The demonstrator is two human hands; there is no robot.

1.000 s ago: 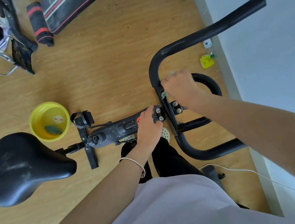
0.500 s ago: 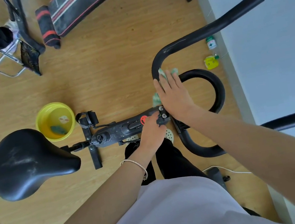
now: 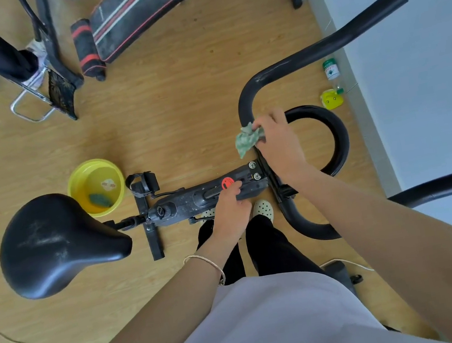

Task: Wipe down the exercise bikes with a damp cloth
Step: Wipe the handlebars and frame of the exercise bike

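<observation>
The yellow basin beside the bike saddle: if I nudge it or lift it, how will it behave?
The yellow basin looks like thin plastic, so probably light and fairly stiff. It sits wide and low on the wooden floor, so a nudge should slide it, not tip it. Whether it holds water is unclear; if so, it could slosh.

Open floor (image 3: pixel 179 113) between basin (image 3: pixel 79 184) and handlebar (image 3: pixel 244 105)

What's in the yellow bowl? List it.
The bowl holds a dark green wad, maybe a spare cloth, and a pale patch on its bottom, perhaps a sticker. Anything under the wad is covered, and I cannot tell whether there is water.
</observation>
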